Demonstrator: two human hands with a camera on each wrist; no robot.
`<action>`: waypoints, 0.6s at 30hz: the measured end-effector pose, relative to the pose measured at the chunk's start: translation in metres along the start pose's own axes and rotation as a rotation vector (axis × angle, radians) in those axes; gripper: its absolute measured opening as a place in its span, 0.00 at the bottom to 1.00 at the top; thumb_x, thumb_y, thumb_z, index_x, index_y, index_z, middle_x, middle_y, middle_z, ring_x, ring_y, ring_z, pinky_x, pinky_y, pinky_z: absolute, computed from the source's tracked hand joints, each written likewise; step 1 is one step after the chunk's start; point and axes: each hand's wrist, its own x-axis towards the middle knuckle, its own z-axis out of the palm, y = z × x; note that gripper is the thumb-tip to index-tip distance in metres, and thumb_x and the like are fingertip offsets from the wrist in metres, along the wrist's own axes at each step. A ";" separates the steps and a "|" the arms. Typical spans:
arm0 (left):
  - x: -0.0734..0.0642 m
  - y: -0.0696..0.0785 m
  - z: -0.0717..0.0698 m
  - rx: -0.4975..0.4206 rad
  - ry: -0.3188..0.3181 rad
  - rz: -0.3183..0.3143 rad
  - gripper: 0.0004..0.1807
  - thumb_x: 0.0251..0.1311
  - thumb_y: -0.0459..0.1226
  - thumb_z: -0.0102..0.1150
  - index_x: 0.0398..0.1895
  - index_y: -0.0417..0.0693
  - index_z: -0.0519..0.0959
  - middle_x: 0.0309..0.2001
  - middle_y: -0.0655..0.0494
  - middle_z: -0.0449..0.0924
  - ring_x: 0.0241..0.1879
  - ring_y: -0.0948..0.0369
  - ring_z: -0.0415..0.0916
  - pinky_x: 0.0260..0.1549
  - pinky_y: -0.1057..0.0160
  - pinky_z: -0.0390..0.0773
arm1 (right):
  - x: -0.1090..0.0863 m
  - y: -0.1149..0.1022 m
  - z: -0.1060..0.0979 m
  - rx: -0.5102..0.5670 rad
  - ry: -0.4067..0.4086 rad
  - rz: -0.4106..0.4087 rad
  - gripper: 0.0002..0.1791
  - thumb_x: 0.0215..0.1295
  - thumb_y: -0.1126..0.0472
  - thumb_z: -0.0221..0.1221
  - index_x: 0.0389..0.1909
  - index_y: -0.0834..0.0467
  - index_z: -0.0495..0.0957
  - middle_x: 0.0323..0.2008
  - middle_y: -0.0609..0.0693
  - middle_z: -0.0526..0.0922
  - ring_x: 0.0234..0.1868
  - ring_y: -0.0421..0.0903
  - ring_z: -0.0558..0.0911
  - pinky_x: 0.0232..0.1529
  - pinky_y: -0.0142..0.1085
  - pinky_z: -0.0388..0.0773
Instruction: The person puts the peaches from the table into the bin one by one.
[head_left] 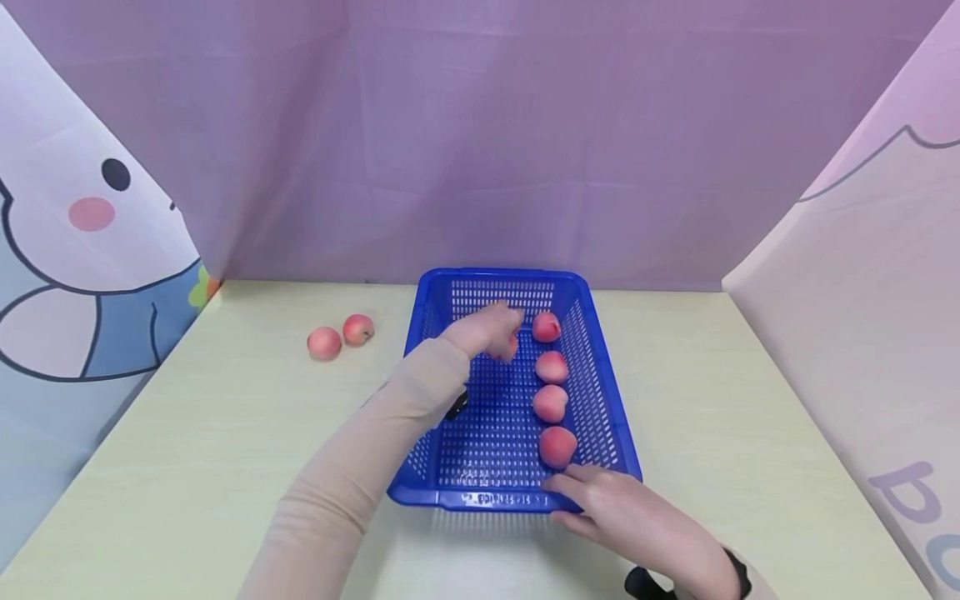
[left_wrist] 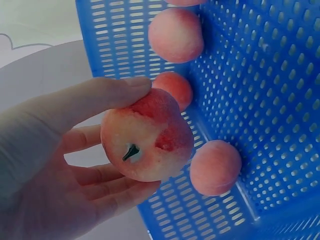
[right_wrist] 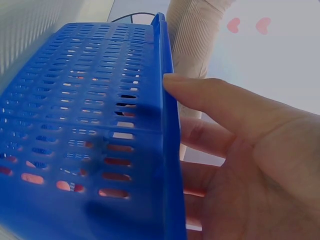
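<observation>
My left hand (head_left: 489,330) is over the far half of a blue plastic basket (head_left: 495,500). Between its thumb and fingers it holds a pink-red peach (left_wrist: 142,137) with a short green stem, plain in the left wrist view. Along the basket's right side lies a row of several more peaches, with the nearest peach (head_left: 558,447) close to my right hand (head_left: 618,504). That hand grips the near right corner of the rim, thumb (right_wrist: 192,90) on the outer side and fingers over the edge.
Two peaches, a left one (head_left: 324,342) and one beside it (head_left: 358,329), lie on the pale table (head_left: 225,467) left of the basket. A purple cloth (head_left: 480,142) hangs behind the table, and printed cartoon sheets stand at both sides.
</observation>
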 end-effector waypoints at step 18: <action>0.012 -0.005 0.016 0.087 -0.057 -0.085 0.24 0.40 0.28 0.57 0.46 0.43 0.70 0.47 0.47 0.66 0.34 0.57 0.66 0.21 0.69 0.71 | 0.000 -0.001 -0.002 0.012 -0.037 0.028 0.13 0.58 0.53 0.55 0.40 0.56 0.76 0.30 0.42 0.76 0.31 0.36 0.76 0.33 0.30 0.75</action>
